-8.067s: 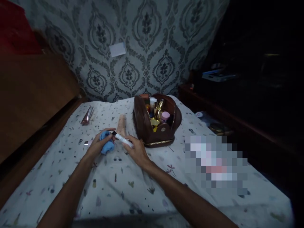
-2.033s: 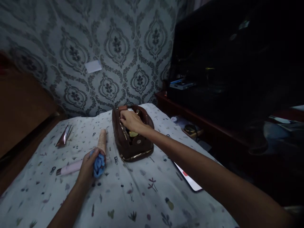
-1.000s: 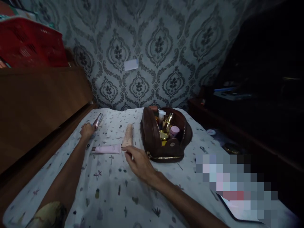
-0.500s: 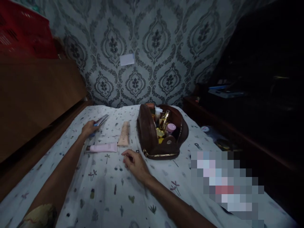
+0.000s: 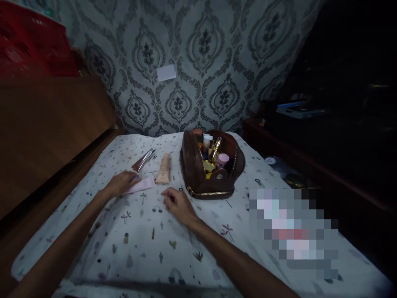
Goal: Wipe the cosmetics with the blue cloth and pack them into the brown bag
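Note:
My left hand (image 5: 121, 183) is closed over the left end of a pale pink squeeze tube (image 5: 144, 184), whose cap is hidden under the fingers. Just beyond that hand, a shiny silver-brown tube (image 5: 144, 160) lies slanted on the printed sheet. To its right is a beige squeeze tube (image 5: 163, 169), untouched. My right hand (image 5: 178, 205) rests on the sheet with loosely bent fingers, thumb and forefinger apart, holding nothing. Beside it stands an unzipped brown cosmetic bag (image 5: 214, 190). Inside are a pink-lidded jar (image 5: 223, 159), a gold bottle (image 5: 216, 150) and several other containers.
A wooden panel (image 5: 56, 136) borders the sheet at left, with a red basket (image 5: 34, 41) above it. Patterned wallpaper (image 5: 176, 103) rises behind. At right are a dark ledge (image 5: 310, 157), a round gold-rimmed item (image 5: 294, 180) and a blurred-out patch.
My left hand has let go of the silver-brown tube and come nearer, onto the pink tube, which now tilts slightly. My right hand stays almost in place. The view has shifted a little.

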The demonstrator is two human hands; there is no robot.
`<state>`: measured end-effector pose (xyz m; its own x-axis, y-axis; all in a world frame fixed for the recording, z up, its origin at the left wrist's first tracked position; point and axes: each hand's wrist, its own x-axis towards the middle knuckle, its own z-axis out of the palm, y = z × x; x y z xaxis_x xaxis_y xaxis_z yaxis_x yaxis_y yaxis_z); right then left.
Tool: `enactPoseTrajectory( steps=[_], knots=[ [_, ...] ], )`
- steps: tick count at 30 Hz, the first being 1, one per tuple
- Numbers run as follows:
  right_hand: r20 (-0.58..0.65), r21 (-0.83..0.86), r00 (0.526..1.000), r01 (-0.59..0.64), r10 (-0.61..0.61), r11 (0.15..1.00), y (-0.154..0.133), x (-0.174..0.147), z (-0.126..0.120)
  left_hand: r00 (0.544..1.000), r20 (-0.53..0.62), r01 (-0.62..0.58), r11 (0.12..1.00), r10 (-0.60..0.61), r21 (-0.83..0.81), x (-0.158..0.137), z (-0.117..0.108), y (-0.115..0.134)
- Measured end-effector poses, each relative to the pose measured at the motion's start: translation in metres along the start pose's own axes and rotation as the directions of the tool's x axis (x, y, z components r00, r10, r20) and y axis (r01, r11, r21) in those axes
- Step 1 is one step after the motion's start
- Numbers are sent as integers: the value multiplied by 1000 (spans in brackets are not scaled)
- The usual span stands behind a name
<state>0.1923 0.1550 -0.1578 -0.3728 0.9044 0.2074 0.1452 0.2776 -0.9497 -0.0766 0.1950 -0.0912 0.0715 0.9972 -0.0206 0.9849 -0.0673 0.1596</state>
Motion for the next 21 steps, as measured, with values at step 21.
enactPoseTrajectory(
  steps=[21],
  knots=[
    [208,801,936,-330,284,500,-10,4,5,965,-247,-81,797,-87,-599,-61,22,119]
  ],
)
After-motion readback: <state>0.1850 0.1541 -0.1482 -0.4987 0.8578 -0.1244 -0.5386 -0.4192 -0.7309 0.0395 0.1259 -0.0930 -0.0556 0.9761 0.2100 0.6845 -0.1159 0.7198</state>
